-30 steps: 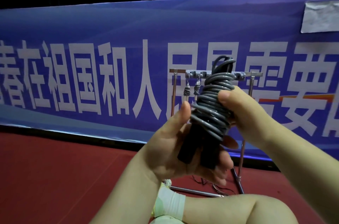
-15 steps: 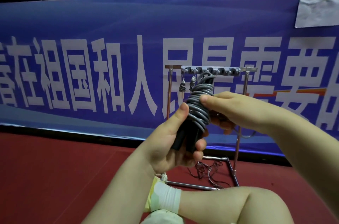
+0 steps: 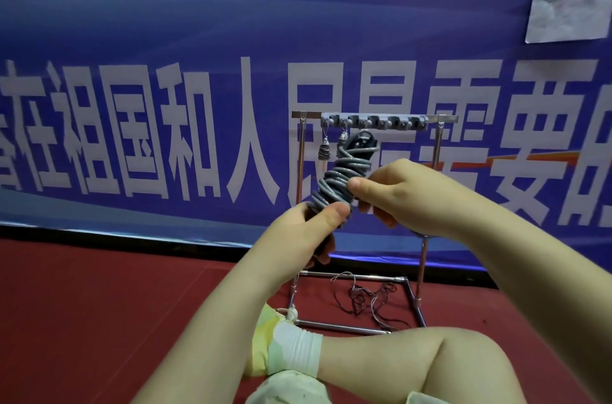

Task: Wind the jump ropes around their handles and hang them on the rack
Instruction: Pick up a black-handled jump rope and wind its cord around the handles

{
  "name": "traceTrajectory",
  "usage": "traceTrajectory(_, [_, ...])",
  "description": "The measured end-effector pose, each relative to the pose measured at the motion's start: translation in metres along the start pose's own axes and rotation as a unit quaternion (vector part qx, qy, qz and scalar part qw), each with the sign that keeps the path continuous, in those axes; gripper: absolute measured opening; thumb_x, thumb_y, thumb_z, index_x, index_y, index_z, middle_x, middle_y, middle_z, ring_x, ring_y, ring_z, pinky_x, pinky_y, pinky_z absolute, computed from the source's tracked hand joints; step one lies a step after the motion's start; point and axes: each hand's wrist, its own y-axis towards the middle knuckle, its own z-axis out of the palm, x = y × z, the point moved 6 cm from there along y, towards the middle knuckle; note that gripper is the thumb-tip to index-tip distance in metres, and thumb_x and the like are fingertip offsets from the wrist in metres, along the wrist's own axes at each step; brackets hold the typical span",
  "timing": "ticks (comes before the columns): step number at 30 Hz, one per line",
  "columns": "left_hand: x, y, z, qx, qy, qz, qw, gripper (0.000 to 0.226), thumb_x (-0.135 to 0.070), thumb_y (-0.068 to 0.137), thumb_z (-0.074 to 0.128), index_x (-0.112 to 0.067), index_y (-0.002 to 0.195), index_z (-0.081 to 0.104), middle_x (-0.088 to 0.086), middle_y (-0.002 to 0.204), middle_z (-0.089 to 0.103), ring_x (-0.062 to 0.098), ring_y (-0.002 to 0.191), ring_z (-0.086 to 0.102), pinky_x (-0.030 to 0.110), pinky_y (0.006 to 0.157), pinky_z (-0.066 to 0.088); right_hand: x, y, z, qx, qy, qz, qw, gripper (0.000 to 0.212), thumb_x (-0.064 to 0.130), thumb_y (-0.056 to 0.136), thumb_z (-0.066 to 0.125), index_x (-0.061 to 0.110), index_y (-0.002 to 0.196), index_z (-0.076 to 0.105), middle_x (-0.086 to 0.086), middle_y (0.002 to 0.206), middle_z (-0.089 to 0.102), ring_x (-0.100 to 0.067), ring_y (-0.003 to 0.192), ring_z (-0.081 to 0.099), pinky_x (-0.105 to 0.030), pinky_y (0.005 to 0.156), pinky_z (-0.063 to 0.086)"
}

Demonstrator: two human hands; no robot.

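Both hands on the wound jump rope (image 3: 342, 180): left hand (image 3: 309, 231) wraps the black handles at the bundle's bottom end, thumb lying across the lowest grey coils; right hand (image 3: 394, 193) pinches the coils at mid-height from the right side, thumb on the front, other fingers curled behind. Whether the right fingers also trap a loose cord end, cannot tell

Bundle's long axis runs from the left hand up and a bit to the right, top end pointing toward the rack (image 3: 374, 119). Dark loop at the bundle's top sits just below the rack's hook bar, overlapping it in view around the third hook from the left; contact not visible, looks short of the hook. Two small hangers (image 3: 324, 148) dangle from the left-most hooks, just left of the bundle top. Hooks to the right along the bar look free

Judgement: winding looks finished, hanging not yet done. Next move turns on lifting the top loop up and onto a free hook; right hand is nearer the rack bar, left hand carries the weight from below

Thin tangled strings (image 3: 367, 299) lie on the red floor (image 3: 99, 304) inside the rack's base frame. Blue banner (image 3: 165, 39) stands behind the rack
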Motion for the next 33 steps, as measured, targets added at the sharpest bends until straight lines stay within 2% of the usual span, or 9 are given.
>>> traceTrajectory(5, [-0.010, 0.000, -0.010, -0.036, 0.087, 0.042, 0.995, 0.026, -0.057, 0.078, 0.056, -0.038, 0.095, 0.053, -0.013, 0.080, 0.061, 0.004, 0.074, 0.057, 0.024, 0.065, 0.040, 0.003, -0.003, 0.003, -0.008, 0.168, -0.006, 0.986, 0.050, 0.055, 0.089, 0.045, 0.011, 0.084, 0.067, 0.006, 0.052, 0.053, -0.004, 0.048, 0.051, -0.015, 0.050, 0.042])
traceTrajectory(11, [-0.011, -0.003, -0.007, -0.043, 0.147, 0.025, 0.988, 0.021, -0.058, 0.081, 0.056, -0.045, 0.094, 0.045, -0.021, 0.098, 0.056, -0.006, 0.088, 0.052, 0.020, 0.070, 0.040, 0.001, -0.001, 0.010, -0.035, 0.223, 0.004, 0.974, 0.047, 0.053, 0.088, 0.050, 0.009, 0.080, 0.066, 0.000, 0.054, 0.050, -0.008, 0.048, 0.046, -0.021, 0.054, 0.043])
traceTrajectory(14, [-0.006, -0.004, 0.000, 0.012, 0.023, 0.015, 1.000, 0.045, -0.067, 0.075, 0.051, -0.033, 0.103, 0.055, -0.008, 0.093, 0.064, 0.003, 0.077, 0.059, 0.025, 0.071, 0.045, 0.004, -0.004, 0.009, -0.042, 0.206, -0.025, 0.977, 0.040, 0.050, 0.087, 0.052, 0.015, 0.071, 0.062, -0.003, 0.057, 0.050, -0.011, 0.053, 0.046, -0.024, 0.057, 0.040])
traceTrajectory(16, [-0.002, -0.006, 0.002, 0.050, -0.072, -0.004, 0.996, 0.064, -0.073, 0.073, 0.048, -0.023, 0.111, 0.061, -0.004, 0.092, 0.070, 0.007, 0.076, 0.064, 0.026, 0.072, 0.047, 0.007, -0.007, 0.009, -0.035, 0.195, -0.044, 0.979, 0.034, 0.045, 0.089, 0.053, 0.023, 0.064, 0.058, 0.006, 0.052, 0.052, -0.007, 0.049, 0.045, -0.017, 0.052, 0.038])
traceTrajectory(22, [-0.001, -0.005, -0.008, 0.029, -0.119, 0.027, 0.992, 0.048, -0.048, 0.076, 0.055, -0.020, 0.114, 0.063, 0.008, 0.110, 0.069, 0.021, 0.103, 0.066, 0.040, 0.095, 0.049, 0.010, -0.010, 0.016, 0.019, 0.183, -0.067, 0.981, 0.034, 0.050, 0.087, 0.052, 0.022, 0.068, 0.057, 0.012, 0.050, 0.053, 0.002, 0.043, 0.044, -0.009, 0.046, 0.034])
traceTrajectory(25, [-0.003, -0.007, -0.009, 0.038, -0.123, 0.043, 0.991, 0.046, -0.044, 0.073, 0.060, -0.019, 0.112, 0.063, 0.008, 0.106, 0.070, 0.018, 0.097, 0.067, 0.035, 0.088, 0.051, 0.010, -0.013, 0.024, 0.110, 0.220, -0.057, 0.968, 0.040, 0.058, 0.072, 0.050, 0.020, 0.080, 0.059, 0.000, 0.069, 0.059, -0.010, 0.063, 0.055, -0.027, 0.067, 0.047])
traceTrajectory(27, [-0.002, -0.008, -0.008, 0.046, -0.141, 0.049, 0.988, 0.042, -0.041, 0.074, 0.059, -0.018, 0.110, 0.063, 0.003, 0.091, 0.071, 0.015, 0.082, 0.067, 0.028, 0.071, 0.052, 0.009, -0.018, 0.026, 0.176, 0.243, -0.062, 0.952, 0.036, 0.052, 0.068, 0.054, 0.026, 0.093, 0.060, 0.004, 0.078, 0.063, -0.014, 0.071, 0.058, -0.032, 0.075, 0.052])
traceTrajectory(30, [-0.003, -0.008, -0.007, 0.045, -0.208, 0.033, 0.976, 0.030, -0.042, 0.079, 0.050, -0.021, 0.090, 0.070, 0.003, 0.075, 0.062, 0.016, 0.060, 0.060, 0.024, 0.047, 0.042, 0.001, -0.025, 0.024, 0.227, 0.249, -0.070, 0.939, 0.041, 0.038, 0.070, 0.062, 0.033, 0.110, 0.054, 0.012, 0.091, 0.068, -0.013, 0.074, 0.063, -0.031, 0.076, 0.057])
traceTrajectory(33, [0.001, -0.006, -0.010, 0.027, -0.266, 0.002, 0.964, 0.032, -0.047, 0.078, 0.057, -0.017, 0.082, 0.067, 0.009, 0.072, 0.061, 0.019, 0.055, 0.057, 0.023, 0.045, 0.038, -0.010, -0.025, 0.015, 0.191, 0.272, -0.059, 0.941, 0.049, 0.035, 0.067, 0.064, 0.030, 0.115, 0.055, 0.006, 0.098, 0.070, -0.017, 0.072, 0.066, -0.027, 0.068, 0.057])
